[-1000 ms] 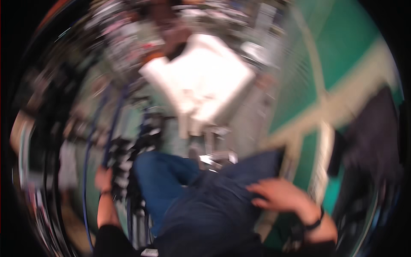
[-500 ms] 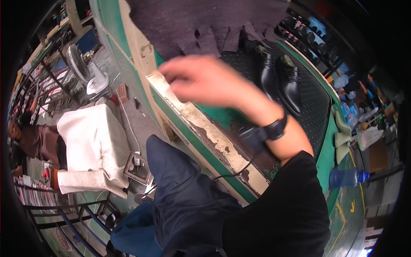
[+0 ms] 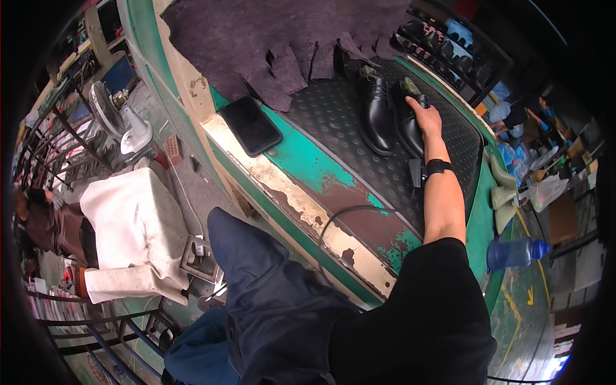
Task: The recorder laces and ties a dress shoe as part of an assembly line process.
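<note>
My right hand [image 3: 427,120] reaches across the bench and is closed on the right-hand one of two black leather lace-up shoes [image 3: 408,133], near its laces and opening. My thumb lies over the shoe's left side; the other fingers are mostly hidden. The second black shoe [image 3: 376,115] stands just left of it, toe toward me, on a black studded rubber mat [image 3: 326,106]. Greenish stuffing shows in both openings. A dark phone [image 3: 251,126] lies flat on the bench's left edge. My left hand is not in view.
A purple-brown leather hide [image 3: 237,45] with ragged edges covers the bench's far part. A black cable [image 3: 333,221] runs from my wrist device over the worn bench edge. A blue bottle [image 3: 513,253] stands at right; a fan [image 3: 109,112] and a cloth-covered object [image 3: 138,224] are left.
My right hand has moved right, from the bench's left edge to the right-hand shoe, and closed on it. The phone now shows where the hand was.
</note>
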Available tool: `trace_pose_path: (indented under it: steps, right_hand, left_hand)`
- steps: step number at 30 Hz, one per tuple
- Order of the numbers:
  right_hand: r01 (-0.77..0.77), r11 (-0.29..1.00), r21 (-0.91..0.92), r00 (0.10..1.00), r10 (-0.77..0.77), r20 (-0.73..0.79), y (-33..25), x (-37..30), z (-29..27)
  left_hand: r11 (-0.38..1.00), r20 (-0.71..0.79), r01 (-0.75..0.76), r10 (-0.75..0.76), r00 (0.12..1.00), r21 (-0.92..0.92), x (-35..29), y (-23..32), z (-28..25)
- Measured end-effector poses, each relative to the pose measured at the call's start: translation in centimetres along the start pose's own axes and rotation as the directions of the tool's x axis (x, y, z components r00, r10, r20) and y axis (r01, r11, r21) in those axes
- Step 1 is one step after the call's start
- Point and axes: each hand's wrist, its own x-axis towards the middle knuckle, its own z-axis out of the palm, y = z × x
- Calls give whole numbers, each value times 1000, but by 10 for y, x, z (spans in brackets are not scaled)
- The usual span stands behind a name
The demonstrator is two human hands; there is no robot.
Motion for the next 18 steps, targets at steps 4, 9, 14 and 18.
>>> trace_pose_path:
  steps: [4,9,14,18]
  right_hand:
    - [-27,966,257,996,4,89,3,-1,-8]
    - [275,725,632,949,-101,-297,6,-30,-36]
    - [-511,26,859,481,-820,311,-119,-201,-63]
    - [-563,83,822,552,-703,449,-159,-315,2]
  left_hand:
    - [820,-50,-474,485,873,-320,55,70,65]
    - [659,123,-332,544,830,-675,16,222,161]
    - [423,417,72,827,377,-903,-59,344,208]
    - [315,495,625,858,134,-714,-101,369,231]
